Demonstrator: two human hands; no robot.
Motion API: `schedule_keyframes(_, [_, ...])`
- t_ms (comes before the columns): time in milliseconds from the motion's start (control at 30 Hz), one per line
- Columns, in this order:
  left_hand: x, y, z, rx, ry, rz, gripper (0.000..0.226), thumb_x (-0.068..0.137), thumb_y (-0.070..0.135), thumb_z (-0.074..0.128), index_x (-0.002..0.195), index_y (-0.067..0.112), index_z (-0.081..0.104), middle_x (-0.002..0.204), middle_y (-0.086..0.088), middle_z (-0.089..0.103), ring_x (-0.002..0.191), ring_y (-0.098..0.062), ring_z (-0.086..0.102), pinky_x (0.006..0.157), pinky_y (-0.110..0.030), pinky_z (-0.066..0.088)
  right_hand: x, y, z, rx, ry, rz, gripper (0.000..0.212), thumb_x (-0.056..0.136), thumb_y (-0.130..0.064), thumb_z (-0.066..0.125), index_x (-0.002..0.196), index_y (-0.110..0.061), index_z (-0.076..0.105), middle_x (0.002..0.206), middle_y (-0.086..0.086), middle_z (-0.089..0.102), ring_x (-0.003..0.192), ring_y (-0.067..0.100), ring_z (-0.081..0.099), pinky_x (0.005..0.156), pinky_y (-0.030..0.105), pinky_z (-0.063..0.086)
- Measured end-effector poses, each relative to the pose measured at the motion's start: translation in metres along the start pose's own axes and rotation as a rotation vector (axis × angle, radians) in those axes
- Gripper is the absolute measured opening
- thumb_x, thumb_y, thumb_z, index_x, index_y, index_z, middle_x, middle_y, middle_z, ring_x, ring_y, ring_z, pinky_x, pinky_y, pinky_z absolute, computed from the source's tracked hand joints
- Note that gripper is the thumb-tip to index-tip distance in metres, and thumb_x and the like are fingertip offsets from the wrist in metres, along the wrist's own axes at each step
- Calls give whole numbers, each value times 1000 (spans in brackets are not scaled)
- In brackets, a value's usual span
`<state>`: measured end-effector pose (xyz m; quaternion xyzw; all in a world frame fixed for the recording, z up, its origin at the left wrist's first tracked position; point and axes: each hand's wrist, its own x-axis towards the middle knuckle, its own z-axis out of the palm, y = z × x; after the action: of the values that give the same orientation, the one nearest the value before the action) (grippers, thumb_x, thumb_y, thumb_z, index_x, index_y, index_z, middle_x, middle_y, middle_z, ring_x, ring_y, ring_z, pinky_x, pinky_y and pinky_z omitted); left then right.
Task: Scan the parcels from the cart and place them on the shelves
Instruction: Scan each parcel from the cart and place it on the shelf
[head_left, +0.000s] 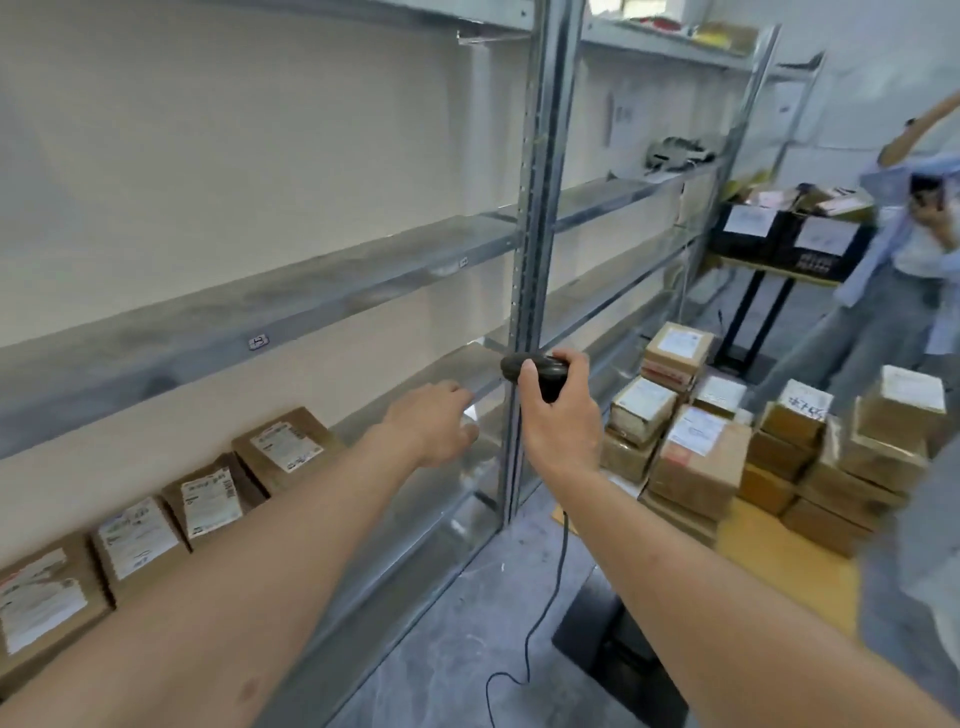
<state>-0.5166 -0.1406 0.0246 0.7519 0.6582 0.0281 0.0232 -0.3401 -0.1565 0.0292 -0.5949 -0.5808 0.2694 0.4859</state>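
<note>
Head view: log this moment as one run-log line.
left hand: empty, reaching toward shelf | right hand: gripping scanner | shelved parcels: four in a row | cart parcels: stacked, waiting

Four brown labelled parcels lean along the near-left shelf; more stack on the cart, right.

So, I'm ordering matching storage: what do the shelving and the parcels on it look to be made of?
The shelving looks like galvanized steel: grey, dully reflective, with punched holes up the post. The parcels look like plain brown corrugated cardboard, matte, each with a white printed paper label. Neither can be confirmed beyond its look.
</note>
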Motion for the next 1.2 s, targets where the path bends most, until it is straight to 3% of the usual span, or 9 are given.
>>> schedule_keyframes(200, [21, 84, -3, -28, 2, 139, 52, 103, 50, 50, 144, 19, 54, 145, -5, 55, 133, -31, 53, 107, -46, 47, 0, 27, -78, -73, 146, 60, 32, 105, -60, 45, 129, -40, 43, 103, -7, 64, 94, 24, 63, 79, 39, 44])
schedule_keyframes(333, [35, 150, 1, -26, 1, 200, 54, 105, 49, 49, 150, 19, 49, 149, -4, 52, 134, -30, 53, 107, -48, 47, 5, 54, -135, -75, 220, 51, 31, 107, -59, 39, 131, -39, 44, 105, -7, 64, 94, 22, 65, 81, 41, 53])
schedule_keyframes(467, [50, 213, 13, -58, -35, 230, 54, 104, 48, 50, 150, 19, 50, 150, -2, 51, 134, -28, 52, 110, -49, 47, 12, 84, -190, -77, 250, 81, 37, 107, -58, 41, 137, -37, 44, 107, -7, 64, 95, 20, 63, 80, 40, 51])
schedule_keyframes(700, [74, 303, 35, -51, -80, 239, 52, 105, 51, 49, 146, 19, 53, 144, -3, 54, 129, -28, 54, 104, -49, 50, 30, 141, -264, -78, 251, 154, 27, 103, -58, 51, 125, -45, 42, 105, -11, 65, 93, 18, 63, 75, 35, 45])
schedule_keyframes(1000, [124, 346, 75, -44, -189, 237, 56, 102, 50, 52, 151, 21, 48, 151, -4, 49, 133, -30, 53, 105, -53, 50, 65, 195, -287, -114, 264, 232, 32, 104, -57, 50, 132, -42, 44, 107, -10, 65, 97, 21, 64, 82, 39, 51])
schedule_keyframes(1200, [181, 351, 108, -44, -231, 274, 62, 102, 52, 53, 154, 20, 44, 151, -6, 49, 133, -30, 52, 105, -49, 49, 108, 228, -271, -141, 324, 332, 34, 104, -57, 49, 133, -41, 44, 107, -9, 66, 98, 20, 63, 80, 37, 48])
